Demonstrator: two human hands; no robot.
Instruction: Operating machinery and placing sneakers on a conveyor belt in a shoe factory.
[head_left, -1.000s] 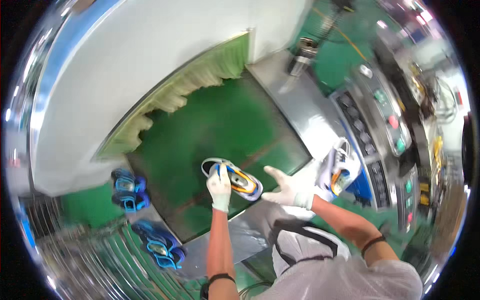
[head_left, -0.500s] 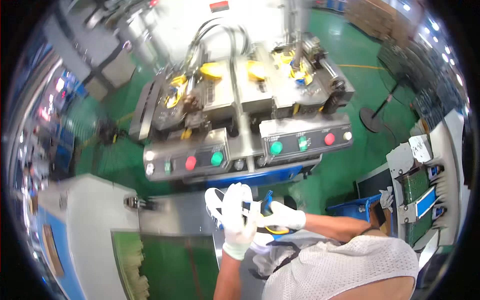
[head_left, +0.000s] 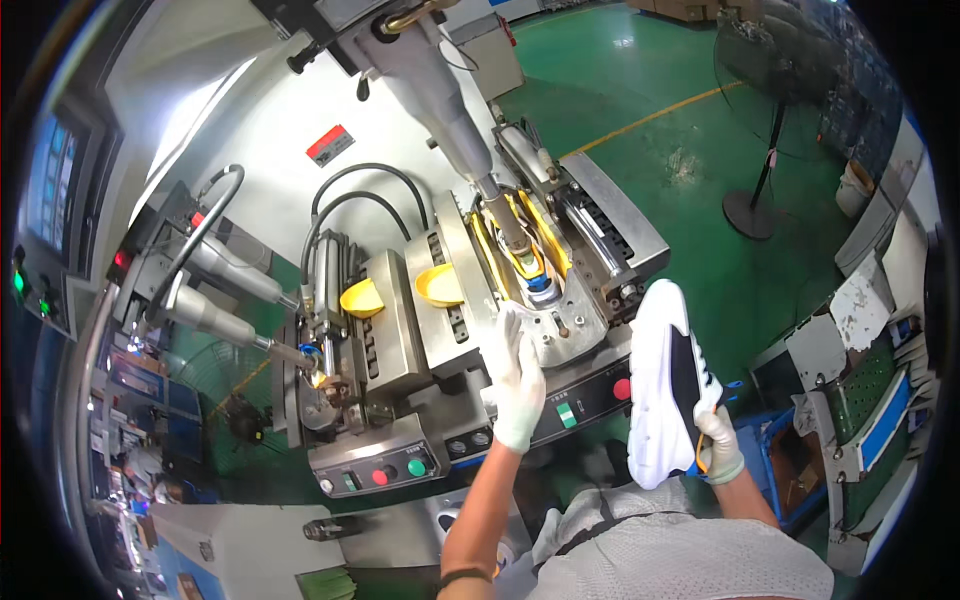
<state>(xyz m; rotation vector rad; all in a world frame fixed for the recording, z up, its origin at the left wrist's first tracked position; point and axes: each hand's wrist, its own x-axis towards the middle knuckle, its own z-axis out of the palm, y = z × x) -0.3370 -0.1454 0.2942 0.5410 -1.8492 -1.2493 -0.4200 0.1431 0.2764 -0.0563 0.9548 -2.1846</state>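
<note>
My right hand (head_left: 718, 448), in a white glove, is closed around the side of a shoe (head_left: 655, 400) held up at the right. Its white sole with a dark middle faces me, and a yellow strip and a blue loop show beside the fingers. My left hand (head_left: 517, 388), gloved too, reaches forward with its fingers stretched out and nothing visible in them. Its fingertips are at the front of the machine's right station (head_left: 560, 325); whether they touch it I cannot tell. In that station a metal ram (head_left: 505, 215) points down between yellow pads (head_left: 545, 235), above a blue-and-silver part (head_left: 541, 287).
Two yellow cups (head_left: 438, 286) sit mid-machine. The left control panel (head_left: 380, 465) carries red and green buttons. A metal tabletop (head_left: 400, 535) lies in front. At the right are a blue bin (head_left: 775, 470), a rack (head_left: 850, 450) and a standing fan (head_left: 755, 205).
The view has swung closer to the machine. My hands, earlier together around the shoe, are now apart: the right carries the shoe rightward, while the left has reached forward to the right station.
</note>
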